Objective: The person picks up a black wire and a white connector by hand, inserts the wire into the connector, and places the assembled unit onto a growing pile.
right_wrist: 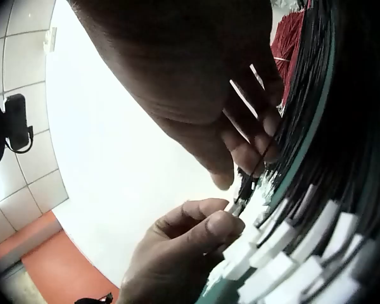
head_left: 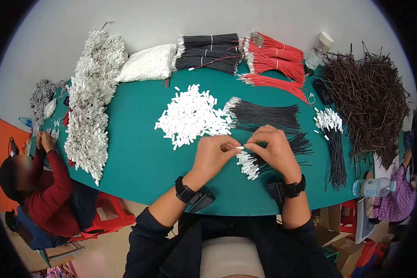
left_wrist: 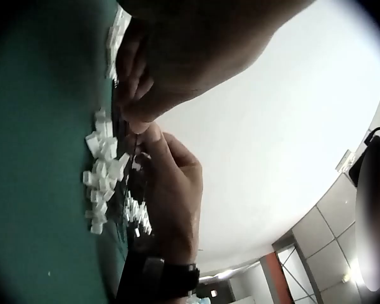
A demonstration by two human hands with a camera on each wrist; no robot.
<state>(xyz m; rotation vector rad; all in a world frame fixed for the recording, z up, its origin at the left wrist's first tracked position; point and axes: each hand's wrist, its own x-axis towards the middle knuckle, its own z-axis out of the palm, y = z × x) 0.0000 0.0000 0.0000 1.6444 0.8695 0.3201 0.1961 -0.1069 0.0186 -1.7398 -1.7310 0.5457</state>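
Observation:
Between its thumb and index finger my left hand [head_left: 214, 155] pinches a small white connector [head_left: 239, 148] above the table. Close on its right, my right hand [head_left: 274, 150] holds the end of a thin black wire with thumb and fingertips, near the connector. In the right wrist view the left hand [right_wrist: 183, 244] grips the connector, and the right hand's fingers lie around the wire [right_wrist: 272, 142]. Just under the hands lie wires with white connectors [head_left: 248, 165]. A bundle of black wires [head_left: 266, 115] lies behind the right hand, and a heap of loose white connectors [head_left: 190, 116] behind the left.
Black bundles [head_left: 208, 58] and red bundles [head_left: 275, 60] lie at the back beside a white bag [head_left: 148, 63]. A tall white pile [head_left: 88, 102] stands left. At right are finished-looking wires [head_left: 336, 153], a brown heap [head_left: 368, 97] and a bottle [head_left: 373, 187]. People sit at both sides.

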